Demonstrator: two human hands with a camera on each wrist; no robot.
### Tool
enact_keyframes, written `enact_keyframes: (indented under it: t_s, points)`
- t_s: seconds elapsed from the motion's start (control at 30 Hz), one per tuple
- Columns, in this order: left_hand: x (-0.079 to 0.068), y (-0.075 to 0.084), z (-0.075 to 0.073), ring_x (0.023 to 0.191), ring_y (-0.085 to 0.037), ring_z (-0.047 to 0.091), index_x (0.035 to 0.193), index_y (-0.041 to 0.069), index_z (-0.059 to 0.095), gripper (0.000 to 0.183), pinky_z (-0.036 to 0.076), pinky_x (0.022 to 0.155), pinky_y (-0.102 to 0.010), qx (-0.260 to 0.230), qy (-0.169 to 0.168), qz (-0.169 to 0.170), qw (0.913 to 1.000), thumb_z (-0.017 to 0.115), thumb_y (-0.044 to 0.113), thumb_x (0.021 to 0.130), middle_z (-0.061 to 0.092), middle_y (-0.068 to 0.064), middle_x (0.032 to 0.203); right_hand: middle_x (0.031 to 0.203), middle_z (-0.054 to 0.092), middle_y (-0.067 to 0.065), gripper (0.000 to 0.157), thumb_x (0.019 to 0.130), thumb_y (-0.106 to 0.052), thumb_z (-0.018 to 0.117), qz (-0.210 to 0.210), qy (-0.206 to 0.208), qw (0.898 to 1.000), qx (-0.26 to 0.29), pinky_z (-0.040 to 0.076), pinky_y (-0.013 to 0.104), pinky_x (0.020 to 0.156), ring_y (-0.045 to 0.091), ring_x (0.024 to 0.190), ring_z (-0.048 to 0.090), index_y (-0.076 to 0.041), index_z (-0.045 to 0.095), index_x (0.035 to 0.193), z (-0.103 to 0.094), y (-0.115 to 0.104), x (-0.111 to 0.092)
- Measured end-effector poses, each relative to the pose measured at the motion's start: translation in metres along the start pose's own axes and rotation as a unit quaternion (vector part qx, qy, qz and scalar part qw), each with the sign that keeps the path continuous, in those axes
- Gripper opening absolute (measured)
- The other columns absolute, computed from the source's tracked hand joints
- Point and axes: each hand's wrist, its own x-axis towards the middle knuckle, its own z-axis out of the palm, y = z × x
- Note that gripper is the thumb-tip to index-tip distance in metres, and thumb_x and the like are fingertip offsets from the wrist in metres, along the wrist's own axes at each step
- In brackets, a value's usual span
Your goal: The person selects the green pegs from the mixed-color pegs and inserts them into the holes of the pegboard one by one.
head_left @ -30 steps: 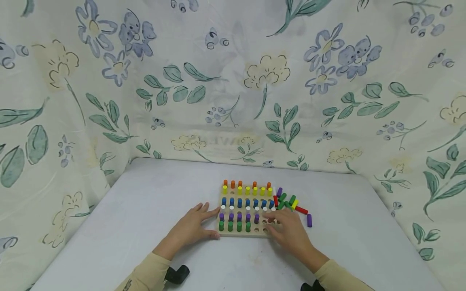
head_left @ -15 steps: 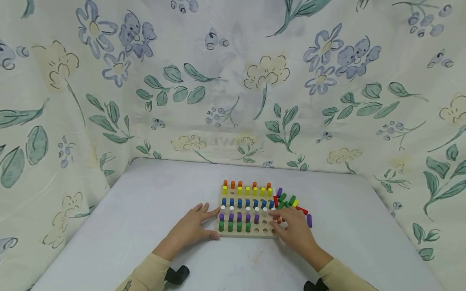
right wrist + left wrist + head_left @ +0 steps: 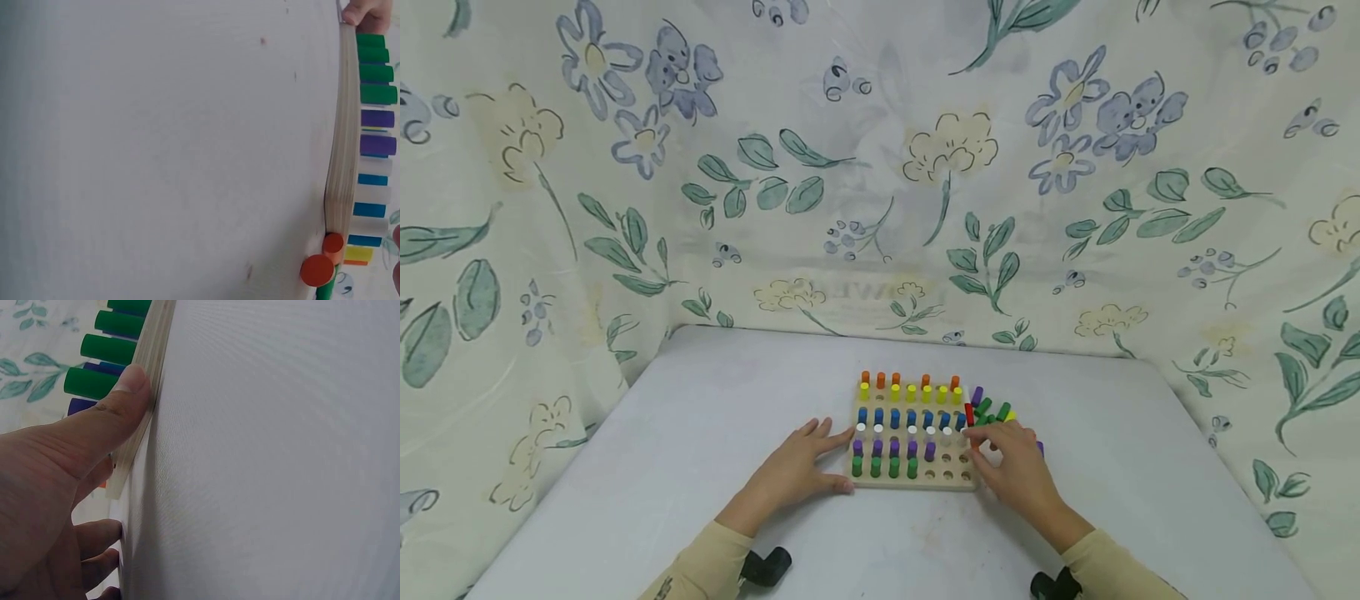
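A wooden pegboard (image 3: pixel 895 483) lies on the table, with rows of orange, yellow, blue, white, purple and green pegs standing in it. My left hand (image 3: pixel 805 462) rests at its left side, fingers spread. In the left wrist view the thumb (image 3: pixel 128 394) presses the board's front edge beside the green pegs (image 3: pixel 107 347). Over the board's right edge is my right hand (image 3: pixel 1018 462), index fingertip close to the last white peg (image 3: pixel 965 434) and thumb apart from it. Two orange-red pegs (image 3: pixel 317 270) lie against the board's corner in the right wrist view; the hand partly hides them from above.
Loose green pegs (image 3: pixel 1003 412), a red peg (image 3: pixel 968 414) and a purple peg (image 3: pixel 977 395) lie right of the board. Bare holes (image 3: pixel 948 476) show at its front right. Black straps (image 3: pixel 766 567) sit at both sleeves. A floral curtain (image 3: pixel 880 167) hangs behind the table.
My right hand has shifted right, from above the holes at the board's front right to its right edge, uncovering those holes. My left hand and the board stay in place.
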Motion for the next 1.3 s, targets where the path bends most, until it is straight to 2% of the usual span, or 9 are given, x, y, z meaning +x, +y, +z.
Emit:
enact_keyframes:
  t_s: [0.27,0.57,0.87,1.3]
  points:
    - [0.000,-0.002,0.001,0.150,-0.044,0.026,0.149,0.026,0.055,0.087,0.030,0.112,-0.069,-0.001,0.001,0.001,1.0000,0.085,0.057,0.072,0.039,-0.020,0.159,0.091,0.070,-0.010,0.026,0.086,-0.017,0.084,0.005,0.000,1.000,-0.009,0.043,0.036,0.080,0.011,0.086,0.053,-0.018,0.076,0.110,-0.002,0.004,0.002]
    - [-0.002,0.001,0.000,0.150,-0.044,0.026,0.149,0.026,0.055,0.088,0.030,0.112,-0.070,-0.004,0.000,-0.005,1.0000,0.085,0.056,0.072,0.039,-0.019,0.159,0.093,0.068,-0.007,0.026,0.088,-0.016,0.081,0.039,-0.009,0.999,-0.015,0.044,0.040,0.085,0.017,0.092,0.055,-0.016,0.075,0.114,-0.004,0.013,0.003]
    - [-0.002,0.001,0.000,0.150,-0.043,0.026,0.148,0.026,0.055,0.088,0.030,0.113,-0.070,-0.005,0.003,-0.005,1.0000,0.085,0.057,0.072,0.039,-0.018,0.159,0.104,0.072,-0.002,0.030,0.088,-0.017,0.081,0.044,-0.005,0.999,-0.025,0.046,0.045,0.091,0.020,0.099,0.056,-0.016,0.074,0.117,-0.004,0.023,0.002]
    - [-0.001,0.000,0.002,0.150,-0.044,0.025,0.149,0.027,0.055,0.089,0.030,0.113,-0.069,-0.004,0.003,-0.005,1.0000,0.084,0.059,0.071,0.038,-0.018,0.159,0.110,0.073,0.003,0.032,0.089,-0.016,0.080,0.071,-0.018,0.997,-0.018,0.050,0.046,0.089,0.022,0.101,0.057,-0.013,0.073,0.120,-0.008,0.035,0.008]
